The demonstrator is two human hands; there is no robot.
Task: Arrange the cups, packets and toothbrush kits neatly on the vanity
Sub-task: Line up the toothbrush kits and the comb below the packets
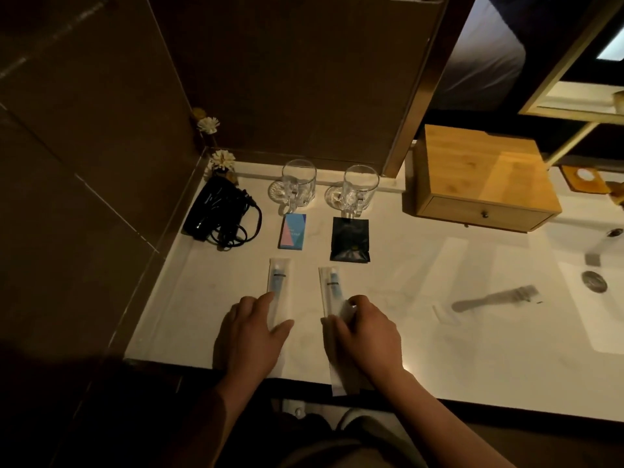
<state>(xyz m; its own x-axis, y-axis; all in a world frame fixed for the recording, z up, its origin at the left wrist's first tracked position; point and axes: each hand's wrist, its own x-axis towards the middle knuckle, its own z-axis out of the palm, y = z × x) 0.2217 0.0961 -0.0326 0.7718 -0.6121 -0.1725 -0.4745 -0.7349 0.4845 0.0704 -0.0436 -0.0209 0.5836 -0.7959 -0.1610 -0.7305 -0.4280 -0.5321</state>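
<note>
Two clear glass mugs stand on coasters at the back of the white vanity (439, 332): the left mug (298, 185) and the right mug (360, 190). In front of them lie a blue-and-pink packet (292, 231) and a black packet (350, 239). Nearer me, two wrapped toothbrush kits lie lengthwise side by side. My left hand (251, 336) rests flat on the lower end of the left kit (279, 282), fingers spread. My right hand (366, 329) pinches the right kit (332, 292) around its middle; that kit's near end hangs over the counter edge.
A black hair dryer (219, 214) with coiled cord lies at the back left beside dried flowers (223, 160). A wooden drawer box (479, 177) stands at the back right. The sink basin (594, 298) with its drain is at the far right. Dark tiled walls close off the left and back.
</note>
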